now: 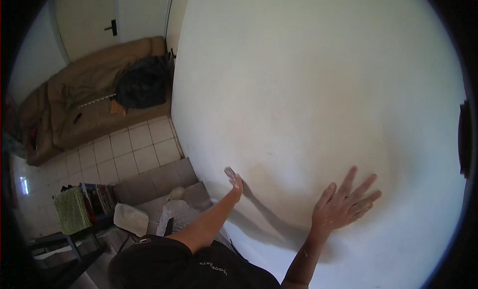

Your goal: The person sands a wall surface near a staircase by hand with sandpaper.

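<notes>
A large off-white wall [283,83] fills the middle and right of the head view. My right hand [340,205] is spread over the wall at the lower right, its fingers apart and nothing in it; whether the palm touches the surface I cannot tell. Farther left, my left hand [234,180] is raised close to the wall and seen nearly edge-on, with its fingers extended and slightly blurred. I see no object in it. Both arms cast shadows on the wall. Pale specks mark the back of my right hand and forearm.
A brown sofa [89,102] bears a dark cloth bundle [143,83]. Below it lie floor tiles [138,139] and grey steps [153,178]. At the lower left are a green textured cloth [73,210], a whitish plastic container [131,218], translucent sheeting [179,214] and a dark metal frame [76,248].
</notes>
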Tool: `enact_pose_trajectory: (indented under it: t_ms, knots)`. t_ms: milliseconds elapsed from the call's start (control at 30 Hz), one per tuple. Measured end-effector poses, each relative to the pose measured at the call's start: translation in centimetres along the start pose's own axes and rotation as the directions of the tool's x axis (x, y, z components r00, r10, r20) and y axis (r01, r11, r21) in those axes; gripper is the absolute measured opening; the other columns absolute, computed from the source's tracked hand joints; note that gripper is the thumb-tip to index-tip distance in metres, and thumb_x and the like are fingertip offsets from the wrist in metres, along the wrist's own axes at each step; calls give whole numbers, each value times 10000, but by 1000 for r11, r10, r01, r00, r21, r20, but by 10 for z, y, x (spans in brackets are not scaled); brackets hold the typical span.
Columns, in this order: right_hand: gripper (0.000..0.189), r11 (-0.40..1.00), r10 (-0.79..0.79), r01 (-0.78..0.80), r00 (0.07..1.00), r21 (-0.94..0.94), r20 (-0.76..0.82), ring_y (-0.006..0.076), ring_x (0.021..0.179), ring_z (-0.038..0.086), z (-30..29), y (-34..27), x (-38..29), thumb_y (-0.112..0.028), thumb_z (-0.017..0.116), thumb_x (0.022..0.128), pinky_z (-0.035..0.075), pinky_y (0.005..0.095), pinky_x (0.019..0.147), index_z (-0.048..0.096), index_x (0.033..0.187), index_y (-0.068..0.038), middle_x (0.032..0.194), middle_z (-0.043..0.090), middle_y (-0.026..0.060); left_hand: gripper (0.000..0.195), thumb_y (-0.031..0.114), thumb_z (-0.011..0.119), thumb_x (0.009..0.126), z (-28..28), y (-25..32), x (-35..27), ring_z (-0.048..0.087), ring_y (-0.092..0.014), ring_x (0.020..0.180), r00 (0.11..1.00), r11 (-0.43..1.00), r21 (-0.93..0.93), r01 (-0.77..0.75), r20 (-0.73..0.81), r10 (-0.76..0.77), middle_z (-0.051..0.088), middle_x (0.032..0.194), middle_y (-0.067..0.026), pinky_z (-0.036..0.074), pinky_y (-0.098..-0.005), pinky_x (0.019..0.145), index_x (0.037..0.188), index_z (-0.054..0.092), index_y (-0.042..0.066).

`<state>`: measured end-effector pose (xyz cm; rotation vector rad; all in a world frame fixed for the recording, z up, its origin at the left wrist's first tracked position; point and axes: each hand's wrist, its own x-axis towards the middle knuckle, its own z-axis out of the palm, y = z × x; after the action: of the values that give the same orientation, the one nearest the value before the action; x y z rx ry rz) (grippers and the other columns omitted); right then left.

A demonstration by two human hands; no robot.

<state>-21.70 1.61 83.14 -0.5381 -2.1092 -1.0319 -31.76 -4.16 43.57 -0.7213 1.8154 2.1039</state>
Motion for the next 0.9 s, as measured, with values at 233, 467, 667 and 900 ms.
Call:
enact_pose_trajectory:
  t_ms: [233, 467, 667, 900]
  knots:
    - [465, 976, -215, 216, 976, -34, 31, 470, 1443, 239, 45, 19, -54, -424, 314, 1035, 202, 544, 1147, 517, 1429, -282, 1569, 345, 126, 779, 554, 289, 1005, 70, -29, -1, -79, -339, 1509, 991, 995, -68, 71, 119, -63, -68, 1656, -82, 76, -642, 1097, 1575, -67, 161]
    - [506, 964, -258, 249, 962, -96, -86, 453, 1450, 236, 54, 2, -54, -474, 260, 1044, 129, 495, 1183, 529, 1418, -267, 1549, 378, 131, 771, 577, 296, 996, 31, -12, 195, 132, -277, 1497, 998, 990, -126, -62, -23, 60, 9, 1653, -122, 153, -550, 1110, 1581, 22, 155]
    - [539, 972, -222, 227, 972, 67, -81, 447, 1454, 232, 50, -33, -56, -503, 241, 1039, 133, 483, 1185, 514, 1432, -254, 1551, 371, 136, 814, 637, 242, 973, -44, -135, 214, 45, -306, 1513, 971, 993, 73, -88, -218, 102, -1, 1655, -109, 90, -593, 1116, 1580, -30, 167]
    - [521, 956, -285, 276, 955, -99, -81, 454, 1442, 251, 52, 3, -53, -496, 258, 1037, 170, 502, 1168, 505, 1438, -273, 1555, 371, 113, 780, 387, 317, 1010, 4, 151, 75, 7, -275, 1524, 606, 580, 186, -793, 143, 783, 6, 1658, -111, -64, -572, 1123, 1544, -127, 33]
